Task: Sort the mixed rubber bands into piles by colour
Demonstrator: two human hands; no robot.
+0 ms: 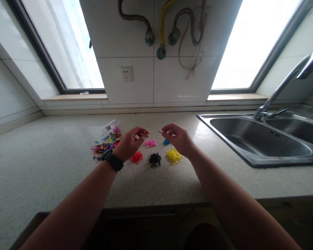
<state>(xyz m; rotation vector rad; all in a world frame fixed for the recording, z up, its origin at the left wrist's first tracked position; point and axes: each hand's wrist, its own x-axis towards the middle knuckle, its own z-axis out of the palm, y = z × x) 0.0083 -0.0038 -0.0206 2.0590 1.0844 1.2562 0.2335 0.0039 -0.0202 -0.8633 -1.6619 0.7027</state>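
Observation:
My right hand (179,139) pinches a small black rubber band (159,131), whose loop sticks out from the fingertips. My left hand (129,143), with a dark watch on its wrist, is closed at the fingertips around small yellowish and reddish rubber bands (145,132); their number is unclear. Below the hands lie separate piles of red bands (136,157), black bands (154,159) and yellow bands (174,156). A pink pile (150,143) and a small blue pile (166,142) sit farther back. Beside my left wrist is a mixed multicoloured heap (104,147), partly hidden by that hand.
A clear plastic bag (109,127) with a pink thing (116,128) lies behind the mixed heap. On the right, a steel double sink (224,152) with a faucet (284,83) is set into the speckled counter (151,189). Wall pipes and a socket (127,74) are behind.

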